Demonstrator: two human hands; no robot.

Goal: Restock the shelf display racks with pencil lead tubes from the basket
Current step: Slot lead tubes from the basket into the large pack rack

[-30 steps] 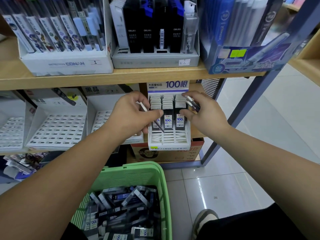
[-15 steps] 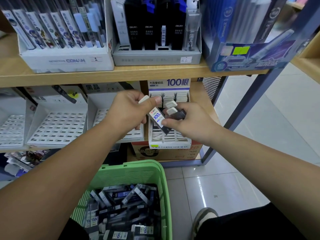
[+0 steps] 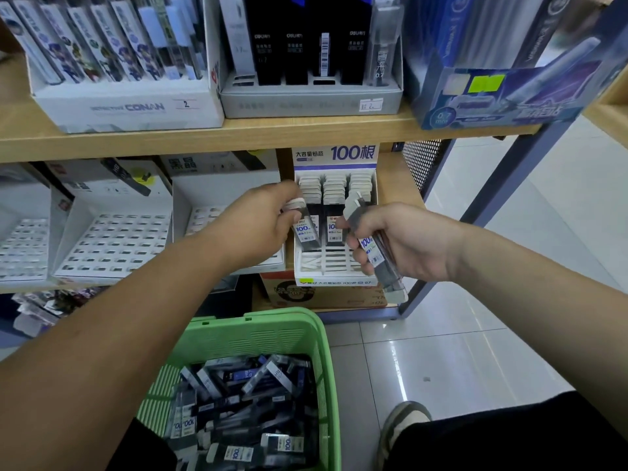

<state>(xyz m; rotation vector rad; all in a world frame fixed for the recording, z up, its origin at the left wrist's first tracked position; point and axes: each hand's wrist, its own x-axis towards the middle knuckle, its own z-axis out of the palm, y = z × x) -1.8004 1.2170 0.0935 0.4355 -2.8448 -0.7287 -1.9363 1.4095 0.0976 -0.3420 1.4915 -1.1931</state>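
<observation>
Your left grip (image 3: 261, 226) pinches one dark, white-capped lead tube (image 3: 307, 232) labelled 100 at the display rack (image 3: 334, 265), while your right grip (image 3: 407, 243) clasps a bundle of tubes (image 3: 374, 254).

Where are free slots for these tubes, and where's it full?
Free: the front rows of the 100 rack, between its standing tubes and front lip; also the white rack left of the left hand. Crowded: the 100 rack's back rows.

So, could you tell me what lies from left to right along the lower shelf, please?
Empty white slotted cardboard rack → left hand pinching one dark lead tube → white cardboard rack marked 100 → right hand gripping a bunch of dark tubes.
</observation>
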